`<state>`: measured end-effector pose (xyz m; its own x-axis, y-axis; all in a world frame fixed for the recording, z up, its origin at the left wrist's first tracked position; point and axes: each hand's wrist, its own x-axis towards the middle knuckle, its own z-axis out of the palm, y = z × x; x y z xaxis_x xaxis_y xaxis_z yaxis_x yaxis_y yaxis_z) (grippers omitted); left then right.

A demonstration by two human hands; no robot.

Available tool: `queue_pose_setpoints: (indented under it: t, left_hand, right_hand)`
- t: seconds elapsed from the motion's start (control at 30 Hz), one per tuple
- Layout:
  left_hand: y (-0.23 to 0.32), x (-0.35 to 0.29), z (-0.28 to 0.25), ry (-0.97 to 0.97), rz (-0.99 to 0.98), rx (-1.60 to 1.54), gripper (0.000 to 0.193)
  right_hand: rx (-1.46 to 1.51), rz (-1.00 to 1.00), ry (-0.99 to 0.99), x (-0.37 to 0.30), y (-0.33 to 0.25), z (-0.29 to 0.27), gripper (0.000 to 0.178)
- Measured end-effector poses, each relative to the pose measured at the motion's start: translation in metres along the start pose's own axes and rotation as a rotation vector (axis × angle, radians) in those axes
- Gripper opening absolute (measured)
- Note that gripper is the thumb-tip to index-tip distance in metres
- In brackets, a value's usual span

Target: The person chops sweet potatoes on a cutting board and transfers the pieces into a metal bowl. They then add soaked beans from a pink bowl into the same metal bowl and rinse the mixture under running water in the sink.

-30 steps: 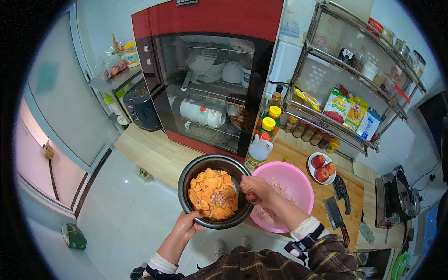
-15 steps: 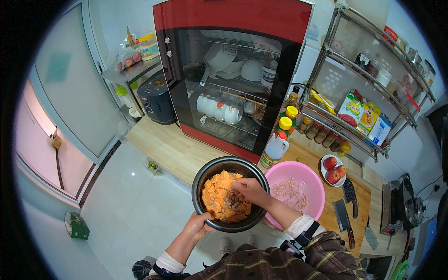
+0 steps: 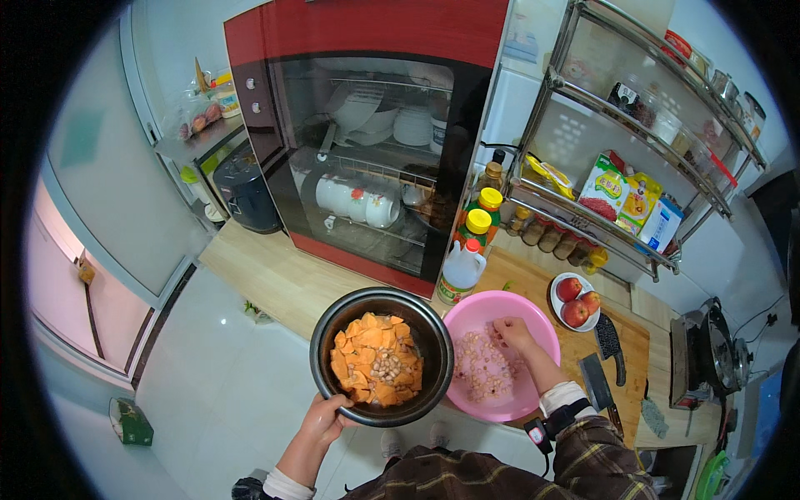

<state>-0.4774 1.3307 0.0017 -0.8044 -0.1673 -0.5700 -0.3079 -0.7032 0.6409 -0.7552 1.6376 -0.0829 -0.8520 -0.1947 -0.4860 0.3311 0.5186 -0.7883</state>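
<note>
My left hand grips the near rim of a dark round pot, which is tilted slightly. Inside the pot lie orange sweet potato pieces, with a small heap of peanuts on top. To its right is a pink plastic basin with peanuts spread over its bottom. My right hand reaches into this basin, its fingers bent down and closed together at the far side of the peanuts. What they hold, if anything, is hidden.
A wooden cutting board carries a cleaver, a black-bladed knife and a plate of red apples. Bottles stand behind the basin. A red dish cabinet and a wire rack rise behind the counter.
My right hand has left the pot and moved right into the pink basin. The left hand still grips the pot. The whole view has shifted a little.
</note>
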Motion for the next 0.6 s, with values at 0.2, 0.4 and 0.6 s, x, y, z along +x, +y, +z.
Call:
queue_pose_setpoints:
  t: [0.2, 0.4, 0.6]
  left_hand:
    - [-0.003, 0.002, 0.0, 0.052, 0.006, -0.038, 0.049]
    - [-0.009, 0.002, 0.001, 0.056, 0.006, -0.067, 0.048]
    - [-0.01, 0.001, 0.003, 0.032, 0.021, -0.065, 0.049]
  right_hand:
    - [-0.668, -0.369, 0.463, 0.035, 0.048, -0.001, 0.033]
    - [-0.619, -0.554, 0.201, 0.016, 0.04, 0.058, 0.032]
    - [-0.683, -0.554, -0.224, -0.049, 0.03, 0.092, 0.029]
